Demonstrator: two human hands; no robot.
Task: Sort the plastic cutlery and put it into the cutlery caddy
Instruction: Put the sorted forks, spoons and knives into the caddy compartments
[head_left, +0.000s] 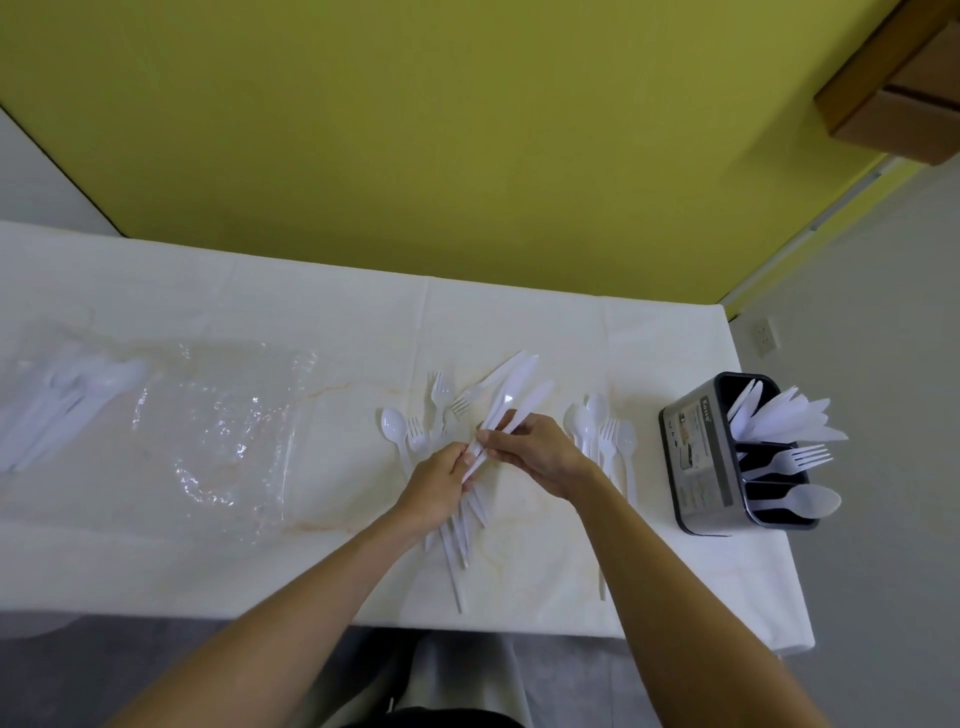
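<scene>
At the centre of the frame both hands work on a bundle of white plastic knives (511, 395). The left hand (441, 483) curls round the handles low down, and the right hand (530, 447) pinches the bundle just above it, with the blades fanning out towards the upper right. The step looks like squaring up the knives for the cutlery caddy (696, 452), which stands at the right edge of the surface (311, 312), well apart from the hands. It holds knives in its far compartment, forks in the middle one and a spoon in the near one.

To do this well, the handles should be drawn level and all blades kept pointing one way, so the bundle drops in together. The loose forks (441, 395) lie just beside the blades and could get caught up, so the person should check that only knives are held. A cluster of spoons (587, 421) waits right of the hands, and a clear plastic bag (228, 426) lies to the left
</scene>
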